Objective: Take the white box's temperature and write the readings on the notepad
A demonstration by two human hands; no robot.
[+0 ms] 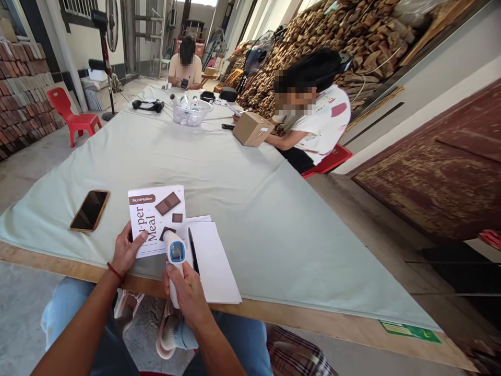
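My right hand [188, 292] grips a white infrared thermometer [175, 254] with a blue screen, pointed at a white NutriMotion meal box [154, 216]. My left hand [126, 250] rests on the box's lower left corner and steadies it on the pale green tablecloth [242, 209]. A black pen [193, 250] lies on white paper sheets [213, 266] just right of the thermometer. A phone [90, 210] with a dark screen lies to the left of the box.
A seated person [313, 112] at the right side handles a cardboard box [252, 128]. Another person [186, 65] sits at the far end. A clear bowl of water bottles [190, 110] stands mid-table. A red plastic chair [72, 117] and a brick stack stand at left.
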